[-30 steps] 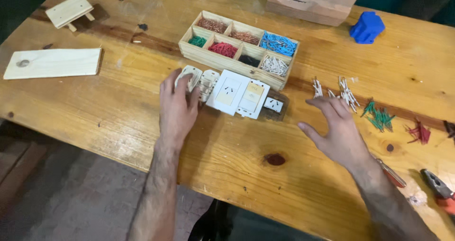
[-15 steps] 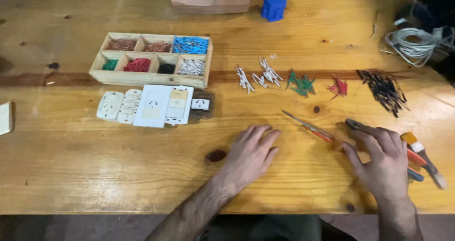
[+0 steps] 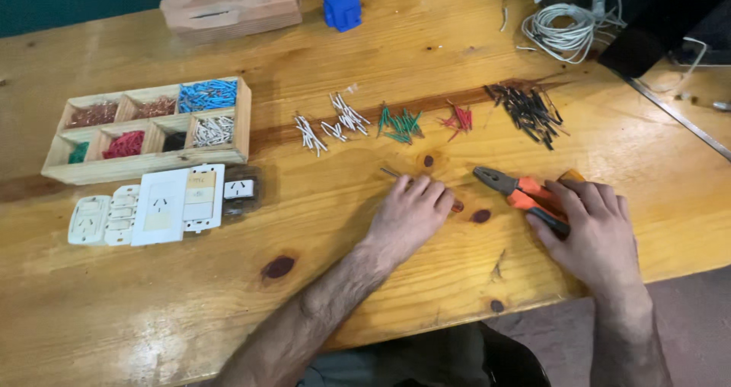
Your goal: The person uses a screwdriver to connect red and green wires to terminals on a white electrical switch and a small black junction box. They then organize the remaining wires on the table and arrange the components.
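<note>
A: Place of the orange-handled pliers [image 3: 512, 190]?
B: On the wooden table [image 3: 228, 295], partly under the right hand [image 3: 592, 233]. Grey nose bare, handle ends covered.
A: Long axis?
B: Slanted. Nose toward the far left, handles toward the near right, running straight into the right palm.
A: Fingers [image 3: 571, 198] of that hand?
B: Slightly spread and bent, laid over the handles from above. Closed around them or only resting on them: cannot tell.
A: And the left hand [image 3: 407, 213]?
B: To the left of the pliers' nose, near it but apart. Flat on the wood, palm down, fingers pressed side by side, pinching nothing. Just past the fingertips, a thin metal pin [image 3: 390, 172]; touched or not, hard to see.
A: Nearer to the pliers, then?
B: The right one, in contact with the handles. The left one only beside the nose.
A: Beyond the pliers?
B: Black wire pieces [image 3: 525, 109] on the far side of the nose, well apart. Red wire pieces [image 3: 457, 119] far-left of it.
</note>
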